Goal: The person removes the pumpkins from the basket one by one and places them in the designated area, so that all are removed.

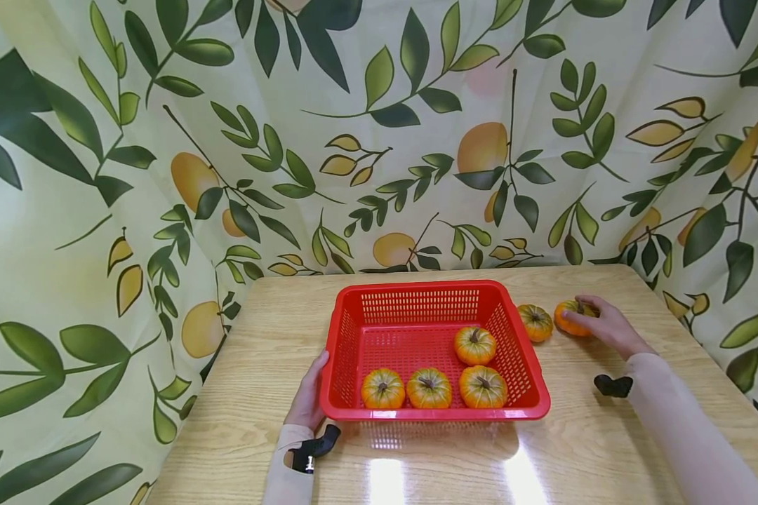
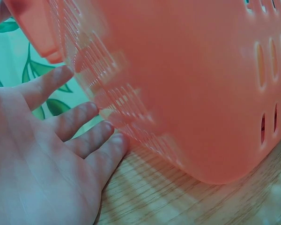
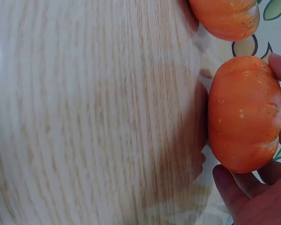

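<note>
pumpkin (image 1: 535, 323) between held pumpkin (image 3: 243, 115) and basket (image 1: 436, 414), cloth (image 1: 429, 210) behind

1. Left wrist view: the basket (image 2: 192, 93) ran past the top edge, some slots (image 2: 96, 61) blurred.
2. Right wrist view: the top edge cut the upper pumpkin (image 3: 227, 18).
3. Head view: the right hand (image 1: 609, 330) partly hid the held pumpkin (image 1: 567, 306).
</note>
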Demonstrator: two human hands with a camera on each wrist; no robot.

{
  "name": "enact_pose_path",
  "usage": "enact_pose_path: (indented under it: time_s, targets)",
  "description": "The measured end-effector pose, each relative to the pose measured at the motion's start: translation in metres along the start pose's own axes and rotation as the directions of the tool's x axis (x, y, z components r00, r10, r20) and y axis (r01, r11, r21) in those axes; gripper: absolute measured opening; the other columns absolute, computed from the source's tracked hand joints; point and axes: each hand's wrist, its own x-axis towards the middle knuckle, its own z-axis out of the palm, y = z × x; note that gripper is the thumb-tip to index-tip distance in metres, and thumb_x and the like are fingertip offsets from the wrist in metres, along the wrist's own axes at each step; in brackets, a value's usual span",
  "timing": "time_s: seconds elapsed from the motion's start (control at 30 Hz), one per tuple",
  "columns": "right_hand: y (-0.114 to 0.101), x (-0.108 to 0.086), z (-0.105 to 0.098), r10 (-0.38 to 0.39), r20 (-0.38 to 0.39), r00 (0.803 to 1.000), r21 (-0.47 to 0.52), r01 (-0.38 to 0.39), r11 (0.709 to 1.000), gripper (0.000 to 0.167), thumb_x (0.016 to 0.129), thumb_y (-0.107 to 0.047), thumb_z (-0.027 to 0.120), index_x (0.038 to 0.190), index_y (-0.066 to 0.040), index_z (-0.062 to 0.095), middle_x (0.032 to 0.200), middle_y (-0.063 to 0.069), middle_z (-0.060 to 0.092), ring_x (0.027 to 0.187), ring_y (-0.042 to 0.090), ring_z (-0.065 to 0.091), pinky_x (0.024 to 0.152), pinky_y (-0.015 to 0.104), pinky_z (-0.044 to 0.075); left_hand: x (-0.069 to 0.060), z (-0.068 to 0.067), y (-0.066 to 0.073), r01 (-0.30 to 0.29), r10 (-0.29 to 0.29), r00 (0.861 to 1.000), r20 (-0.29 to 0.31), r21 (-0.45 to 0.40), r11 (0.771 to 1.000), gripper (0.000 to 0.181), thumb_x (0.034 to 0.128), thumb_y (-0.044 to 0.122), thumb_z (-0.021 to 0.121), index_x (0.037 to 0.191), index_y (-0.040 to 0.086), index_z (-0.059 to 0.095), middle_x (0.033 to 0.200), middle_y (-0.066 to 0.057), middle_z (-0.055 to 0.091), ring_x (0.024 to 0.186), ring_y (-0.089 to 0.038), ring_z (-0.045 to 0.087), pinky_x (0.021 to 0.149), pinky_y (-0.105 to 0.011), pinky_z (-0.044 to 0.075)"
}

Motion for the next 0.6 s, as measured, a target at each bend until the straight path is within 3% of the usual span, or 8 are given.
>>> enact_pose_path:
  time_s: [0.27, 0.6]
  targets:
    - [-0.0020, -0.0022, -0.0007, -0.004, 0.009, 1.000, -0.001, 0.004, 1.000, 0.097, 0.099, -0.059, 0.050, 0.156, 0.008, 0.011, 0.157, 0.043, 0.012, 0.139, 0.061, 0.018, 0.111, 0.078, 0.019, 0.0003, -0.0005, 0.0000, -0.003, 0.003, 1.000, 0.020, -0.003, 1.000, 0.061, 0.1033, 0.051, 0.042, 0.150, 0.012, 0.034, 0.130, -0.001, 0.061, 0.115, -0.016, 0.059, 0.098, -0.035, 0.053]
    - [-0.0060, -0.0046, -0.0039, -0.028, 0.020, 0.999, -0.002, 0.028, 1.000, 0.094, 0.100, -0.057, 0.050, 0.156, 0.008, 0.012, 0.157, 0.043, 0.012, 0.141, 0.063, 0.015, 0.111, 0.077, 0.021, 0.0004, 0.0010, 0.0004, -0.002, 0.002, 1.000, -0.003, 0.006, 1.000, 0.063, 0.1026, 0.051, 0.043, 0.151, 0.012, 0.034, 0.131, -0.001, 0.060, 0.116, -0.017, 0.058, 0.098, -0.034, 0.053]
